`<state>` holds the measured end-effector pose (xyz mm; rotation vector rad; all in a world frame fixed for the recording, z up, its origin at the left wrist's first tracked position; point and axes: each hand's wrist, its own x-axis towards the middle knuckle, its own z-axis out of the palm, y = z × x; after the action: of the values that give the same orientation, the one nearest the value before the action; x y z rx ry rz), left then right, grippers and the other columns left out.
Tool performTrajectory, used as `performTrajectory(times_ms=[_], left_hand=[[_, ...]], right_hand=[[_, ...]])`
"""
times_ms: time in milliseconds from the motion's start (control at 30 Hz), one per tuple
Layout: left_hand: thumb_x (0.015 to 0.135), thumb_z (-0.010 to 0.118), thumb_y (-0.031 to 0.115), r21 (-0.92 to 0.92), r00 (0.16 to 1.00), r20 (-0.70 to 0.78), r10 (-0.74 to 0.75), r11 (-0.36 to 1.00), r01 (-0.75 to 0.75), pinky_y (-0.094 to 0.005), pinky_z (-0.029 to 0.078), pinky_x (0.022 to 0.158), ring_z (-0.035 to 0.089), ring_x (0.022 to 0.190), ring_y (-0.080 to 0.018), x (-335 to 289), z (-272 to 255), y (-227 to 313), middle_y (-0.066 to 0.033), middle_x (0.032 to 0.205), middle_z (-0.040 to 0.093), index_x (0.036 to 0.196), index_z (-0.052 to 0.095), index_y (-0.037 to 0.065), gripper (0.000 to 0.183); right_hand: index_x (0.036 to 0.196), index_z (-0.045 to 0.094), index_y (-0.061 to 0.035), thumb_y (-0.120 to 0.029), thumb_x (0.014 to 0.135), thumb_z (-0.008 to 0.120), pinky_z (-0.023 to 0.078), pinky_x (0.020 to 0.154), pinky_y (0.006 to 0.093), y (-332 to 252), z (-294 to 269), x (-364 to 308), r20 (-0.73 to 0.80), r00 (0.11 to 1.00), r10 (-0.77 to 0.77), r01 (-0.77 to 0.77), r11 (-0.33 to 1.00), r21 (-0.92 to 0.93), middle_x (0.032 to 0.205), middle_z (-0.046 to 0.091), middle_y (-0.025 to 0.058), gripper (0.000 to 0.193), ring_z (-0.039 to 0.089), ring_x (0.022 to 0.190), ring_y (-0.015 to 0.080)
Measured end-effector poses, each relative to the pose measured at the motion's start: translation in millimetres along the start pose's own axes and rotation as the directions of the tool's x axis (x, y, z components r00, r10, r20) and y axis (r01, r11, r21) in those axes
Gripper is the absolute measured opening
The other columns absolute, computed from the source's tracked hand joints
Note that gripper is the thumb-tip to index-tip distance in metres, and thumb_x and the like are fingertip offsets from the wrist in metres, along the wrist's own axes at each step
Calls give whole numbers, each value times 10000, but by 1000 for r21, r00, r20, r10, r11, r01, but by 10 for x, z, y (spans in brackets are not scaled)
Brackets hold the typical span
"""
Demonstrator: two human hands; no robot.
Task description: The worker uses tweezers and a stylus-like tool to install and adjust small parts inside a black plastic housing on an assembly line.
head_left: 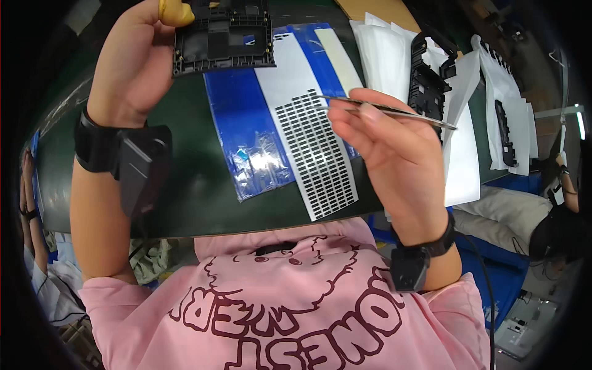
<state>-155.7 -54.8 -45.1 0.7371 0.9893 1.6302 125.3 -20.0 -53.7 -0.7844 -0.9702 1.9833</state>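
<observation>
My left hand (139, 68), with a yellow finger cot (177, 12) on one digit, grips a black plastic housing (225, 42) by its left side. The housing is held up at the far left, and its top runs out of view. A pair of tweezers (394, 112) is pinched between the fingers of my right hand (394, 139). Their tips point left over a white sheet of small black rectangular stickers (317, 157). Whether the tips hold a sticker is too small to tell. The sheet lies on a blue plastic bag (240, 123), its upper rows bare white.
The dark green table (179, 142) curves around me. To the right stand more black housings (427, 80) among white foam sheets (462, 166). A black part (504, 132) lies farther right. Other people's arms (31, 197) show at the left edge, and another person (555, 216) sits at the right.
</observation>
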Motion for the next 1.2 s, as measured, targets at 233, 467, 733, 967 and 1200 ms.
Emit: performTrajectory(times_ms=[233, 467, 733, 967, 1200], left_hand=[[831, 459, 104, 17, 921, -291, 260, 964, -267, -283, 439, 773, 542, 858, -155, -347, -244, -190, -56, 929, 581, 1032, 517, -9, 238], [860, 443, 131, -251, 941, -326, 91, 952, -178, -273, 383, 855, 494, 979, -154, -395, -217, -203, -72, 1059, 528, 1063, 508, -12, 257], [910, 318, 201, -325, 994, -33, 101, 940, -106, -341, 438, 850, 524, 1001, -213, -521, -262, -281, -107, 1167, 484, 1215, 404, 30, 360], [906, 360, 215, -53, 848, -504, 163, 974, -219, -296, 384, 887, 496, 1026, -170, -494, -104, -377, -82, 1162, 493, 1180, 414, -12, 360], [906, 363, 231, -211, 931, -365, 34, 970, -118, -305, 386, 884, 486, 1034, -159, -477, -57, -364, -67, 1161, 491, 1188, 413, 9, 362]], right_hand=[[870, 551, 65, -74, 772, 572, 490, 615, 262, 292, 494, 180, 2, 1000, -2, 2, 998, -63, 801, 584, 149, 172, 584, 672, 187], [849, 522, 19, -60, 787, 536, 390, 495, 167, 379, 105, 492, -111, 974, -198, 109, 836, -538, 696, 579, 86, 102, 528, 587, 85], [890, 448, -8, 7, 788, 519, 407, 532, 174, 518, 56, 503, -74, 969, -237, 198, 917, -346, 699, 535, 55, 126, 475, 555, 62], [891, 450, 0, 35, 774, 522, 404, 509, 157, 501, 24, 494, -64, 974, -218, 169, 884, -436, 710, 536, 50, 142, 548, 612, 84], [890, 456, -7, 22, 778, 525, 402, 508, 156, 514, 65, 476, -79, 975, -207, 149, 876, -459, 712, 545, 53, 134, 549, 617, 79]])
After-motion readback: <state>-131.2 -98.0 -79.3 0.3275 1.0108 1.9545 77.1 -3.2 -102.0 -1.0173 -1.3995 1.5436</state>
